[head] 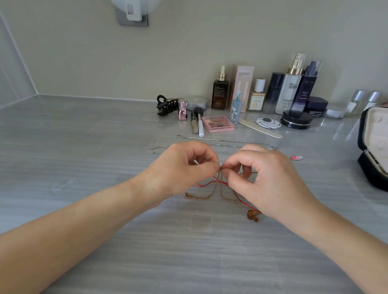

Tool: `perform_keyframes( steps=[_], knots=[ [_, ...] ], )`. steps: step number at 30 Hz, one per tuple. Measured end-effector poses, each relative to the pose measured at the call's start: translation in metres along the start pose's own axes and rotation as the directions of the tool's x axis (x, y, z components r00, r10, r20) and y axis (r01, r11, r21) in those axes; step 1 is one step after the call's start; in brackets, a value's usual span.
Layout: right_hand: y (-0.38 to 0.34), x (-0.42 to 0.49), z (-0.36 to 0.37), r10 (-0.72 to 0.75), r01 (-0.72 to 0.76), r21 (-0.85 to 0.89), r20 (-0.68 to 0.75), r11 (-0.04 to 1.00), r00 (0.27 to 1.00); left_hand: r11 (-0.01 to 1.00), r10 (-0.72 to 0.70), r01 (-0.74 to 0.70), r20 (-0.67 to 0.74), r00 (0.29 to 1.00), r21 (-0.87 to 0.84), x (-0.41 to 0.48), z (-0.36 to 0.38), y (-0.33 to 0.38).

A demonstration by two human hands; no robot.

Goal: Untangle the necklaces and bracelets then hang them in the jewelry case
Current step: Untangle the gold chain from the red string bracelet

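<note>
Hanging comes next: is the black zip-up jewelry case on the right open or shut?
Open. The black jewelry case has its lid raised, showing the cream lining inside.

Colours and patterns, centre and right of frame
Counter (74, 138) grey with pale horizontal streaks; red cord (209, 183); gold chain (198, 196); brown pendant (252, 214); silver chains (223, 141); pink charm (296, 157); jewelry case (370, 173), right edge, black outside, cream inside; black hair claw (167, 106) and pink palette (218, 123), upper centre.
</note>
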State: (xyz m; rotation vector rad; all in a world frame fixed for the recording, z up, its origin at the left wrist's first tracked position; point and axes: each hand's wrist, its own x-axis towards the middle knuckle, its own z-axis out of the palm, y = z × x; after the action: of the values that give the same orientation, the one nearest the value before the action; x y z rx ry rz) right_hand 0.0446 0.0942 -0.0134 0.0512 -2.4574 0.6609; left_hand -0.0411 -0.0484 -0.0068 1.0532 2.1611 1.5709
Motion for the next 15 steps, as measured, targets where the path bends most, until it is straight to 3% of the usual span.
perform_keyframes(
  steps=[9,15],
  knots=[
    [-0.0012,-0.0006,-0.0029,0.023,-0.023,-0.029,-0.025,0.999,0.999,0.999,0.001,-0.001,-0.004,1.0,0.032,-0.0003,0.0013,-0.0002],
    [-0.0001,-0.0016,-0.0045,0.069,-0.073,0.075,0.055,0.994,0.996,0.986,0.106,-0.106,0.007,0.994,0.127,-0.0016,0.0003,0.0005]
  ],
)
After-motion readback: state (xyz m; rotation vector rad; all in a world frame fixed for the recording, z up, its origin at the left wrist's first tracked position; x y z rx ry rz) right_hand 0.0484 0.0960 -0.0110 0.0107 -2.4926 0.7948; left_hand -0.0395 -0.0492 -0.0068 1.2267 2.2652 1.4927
